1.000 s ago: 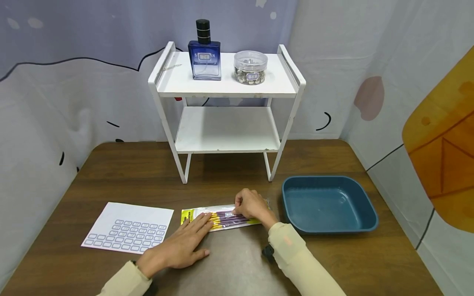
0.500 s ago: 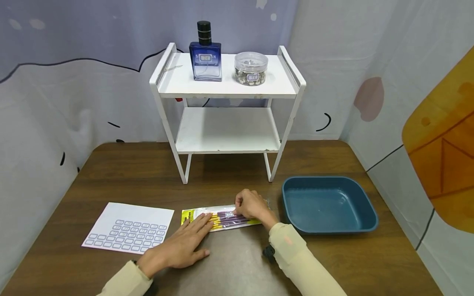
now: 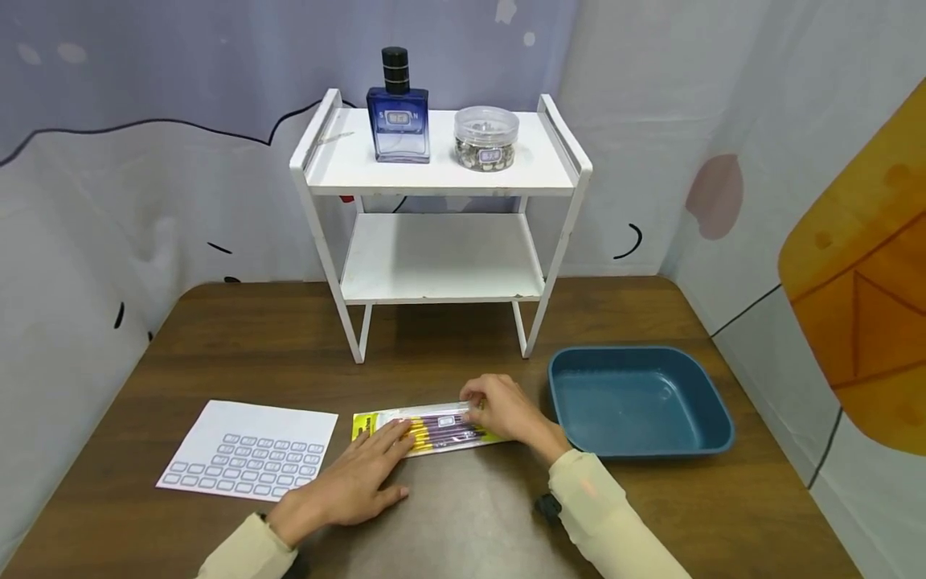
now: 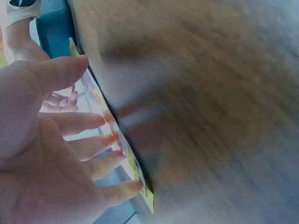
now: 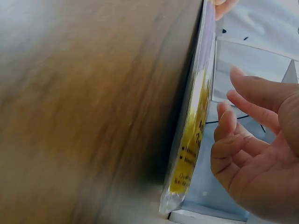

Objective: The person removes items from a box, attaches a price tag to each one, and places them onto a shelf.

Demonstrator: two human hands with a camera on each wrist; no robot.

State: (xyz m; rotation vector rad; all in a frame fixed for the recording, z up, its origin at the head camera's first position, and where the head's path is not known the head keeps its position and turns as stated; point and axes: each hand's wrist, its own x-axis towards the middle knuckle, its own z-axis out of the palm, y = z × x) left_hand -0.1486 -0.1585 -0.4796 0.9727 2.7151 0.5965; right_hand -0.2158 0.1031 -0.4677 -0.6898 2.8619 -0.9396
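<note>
A flat plastic pack of paintbrushes (image 3: 427,441) with purple and yellow handles lies on the table in the head view. A small white label with a blue border (image 3: 445,420) sits on its face. My left hand (image 3: 350,481) rests on the pack's left part, its fingers straight and spread. Just to the right of the label is my right hand (image 3: 501,410), over the pack's right end. In the right wrist view, its loosely curled fingers (image 5: 227,147) and thumb stand apart with nothing between them, beside the pack's yellow printed end (image 5: 184,161).
Left of the pack lies a white sheet (image 3: 268,418) with rows of blue-bordered labels. A blue tray (image 3: 640,446) stands at the right. Behind is a white two-tier shelf (image 3: 441,257), with a blue perfume bottle (image 3: 399,133) and a clear lidded jar (image 3: 486,141) on top.
My right hand has moved slightly right, off the label, and its fingers have loosened. The left hand keeps its place on the pack. The head view has shifted slightly.
</note>
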